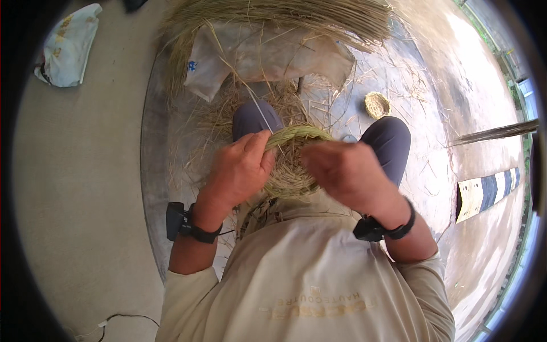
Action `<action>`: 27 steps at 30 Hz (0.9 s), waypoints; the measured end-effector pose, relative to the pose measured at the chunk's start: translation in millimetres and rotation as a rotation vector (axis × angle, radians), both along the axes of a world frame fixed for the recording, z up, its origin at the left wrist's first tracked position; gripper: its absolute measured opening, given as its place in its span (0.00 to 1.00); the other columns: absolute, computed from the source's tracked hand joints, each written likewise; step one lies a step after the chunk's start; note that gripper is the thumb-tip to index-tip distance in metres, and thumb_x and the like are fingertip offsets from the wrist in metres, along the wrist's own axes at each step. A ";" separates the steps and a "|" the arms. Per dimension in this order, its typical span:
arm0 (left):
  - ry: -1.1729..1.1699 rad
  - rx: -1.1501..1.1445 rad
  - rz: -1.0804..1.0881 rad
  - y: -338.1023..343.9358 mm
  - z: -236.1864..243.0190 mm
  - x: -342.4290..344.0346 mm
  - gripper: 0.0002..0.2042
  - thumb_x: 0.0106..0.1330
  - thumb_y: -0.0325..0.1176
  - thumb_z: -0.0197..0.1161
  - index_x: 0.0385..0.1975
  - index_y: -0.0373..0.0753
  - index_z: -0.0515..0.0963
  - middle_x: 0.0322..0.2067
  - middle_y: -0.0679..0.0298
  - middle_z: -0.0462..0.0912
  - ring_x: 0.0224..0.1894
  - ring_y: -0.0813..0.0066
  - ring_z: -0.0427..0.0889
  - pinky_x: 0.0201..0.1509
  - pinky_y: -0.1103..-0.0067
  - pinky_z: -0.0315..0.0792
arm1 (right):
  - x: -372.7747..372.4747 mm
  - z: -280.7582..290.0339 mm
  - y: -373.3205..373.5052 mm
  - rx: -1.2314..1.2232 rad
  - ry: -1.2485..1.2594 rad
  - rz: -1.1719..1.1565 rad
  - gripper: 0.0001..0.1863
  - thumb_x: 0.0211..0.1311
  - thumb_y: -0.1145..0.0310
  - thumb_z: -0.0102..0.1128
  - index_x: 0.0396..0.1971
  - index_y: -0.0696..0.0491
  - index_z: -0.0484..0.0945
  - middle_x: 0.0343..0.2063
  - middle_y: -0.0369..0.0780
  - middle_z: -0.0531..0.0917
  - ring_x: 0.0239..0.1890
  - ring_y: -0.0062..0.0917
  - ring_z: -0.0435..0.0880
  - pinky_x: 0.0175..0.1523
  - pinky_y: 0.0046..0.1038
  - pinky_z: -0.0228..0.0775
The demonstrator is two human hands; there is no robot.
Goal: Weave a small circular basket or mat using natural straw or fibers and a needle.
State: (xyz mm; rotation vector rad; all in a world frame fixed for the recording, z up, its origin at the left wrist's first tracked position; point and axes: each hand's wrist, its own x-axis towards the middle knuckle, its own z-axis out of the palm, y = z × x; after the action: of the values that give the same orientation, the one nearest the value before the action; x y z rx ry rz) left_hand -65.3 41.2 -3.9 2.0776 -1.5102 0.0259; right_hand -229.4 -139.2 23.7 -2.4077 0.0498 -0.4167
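Fingers [259, 153] of our left hand [239, 171] are clenching the green rim of a coiled grass basket [290, 165], its hollow holding only loose straw. Our right hand [347, 174] is covering the opposite rim, its fingertips hidden, so its grip is unclear. Both wrists are bending inward.

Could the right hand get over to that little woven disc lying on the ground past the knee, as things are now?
Probably yes, once freed. The small woven disc lies in the open just beyond the right knee, with only loose straw around it. But the right hand is now on the grass basket, as is the left hand.
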 end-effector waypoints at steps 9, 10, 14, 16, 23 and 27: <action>-0.103 0.030 -0.139 -11.4 0.0 -16.5 0.15 0.61 0.31 0.72 0.47 0.37 0.81 0.31 0.55 0.85 0.31 0.52 0.87 0.31 0.62 0.81 | 69.0 -12.8 -28.0 0.081 0.016 -0.010 0.10 0.67 0.66 0.63 0.29 0.57 0.82 0.27 0.51 0.85 0.30 0.52 0.85 0.37 0.47 0.78; -0.113 0.016 -0.148 -12.6 1.0 -17.6 0.15 0.61 0.31 0.72 0.47 0.37 0.81 0.31 0.55 0.85 0.31 0.52 0.87 0.31 0.62 0.80 | 72.1 -12.2 -30.6 0.147 -0.037 -0.016 0.10 0.67 0.66 0.63 0.30 0.57 0.83 0.27 0.51 0.85 0.30 0.53 0.85 0.37 0.47 0.78; -0.094 -0.041 -0.188 -13.7 6.1 -13.3 0.15 0.61 0.31 0.72 0.46 0.37 0.81 0.31 0.56 0.85 0.30 0.53 0.87 0.30 0.63 0.80 | 79.7 0.9 -34.8 0.300 -0.082 -0.156 0.08 0.66 0.68 0.64 0.35 0.58 0.85 0.28 0.52 0.85 0.31 0.52 0.85 0.38 0.45 0.78; -0.120 0.011 -0.152 -10.2 4.7 -5.8 0.14 0.62 0.30 0.71 0.47 0.37 0.81 0.31 0.55 0.86 0.30 0.53 0.88 0.30 0.63 0.81 | 63.3 -2.8 -19.9 0.321 -0.058 -0.006 0.09 0.66 0.68 0.65 0.37 0.59 0.85 0.29 0.53 0.84 0.33 0.52 0.85 0.38 0.45 0.78; -0.127 0.126 -0.007 29.2 7.4 44.1 0.14 0.66 0.29 0.66 0.51 0.34 0.80 0.37 0.49 0.88 0.36 0.46 0.88 0.38 0.60 0.82 | -13.8 46.8 -97.6 1.666 -0.449 0.183 0.20 0.80 0.68 0.51 0.64 0.62 0.72 0.30 0.31 0.72 0.22 0.11 0.62 0.19 0.16 0.58; -0.192 0.249 0.218 87.6 28.0 84.5 0.15 0.67 0.30 0.66 0.52 0.35 0.80 0.40 0.47 0.88 0.39 0.43 0.87 0.41 0.57 0.81 | -136.5 43.5 -211.1 1.110 -0.589 -0.414 0.25 0.79 0.76 0.48 0.71 0.67 0.64 0.31 0.32 0.70 0.19 0.11 0.60 0.20 0.15 0.52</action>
State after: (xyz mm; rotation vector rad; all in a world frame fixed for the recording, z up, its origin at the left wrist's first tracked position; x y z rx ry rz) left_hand 19.2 128.8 24.1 2.4944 -1.4488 0.1292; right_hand -365.9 -350.3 67.3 -1.1201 0.4030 -0.9619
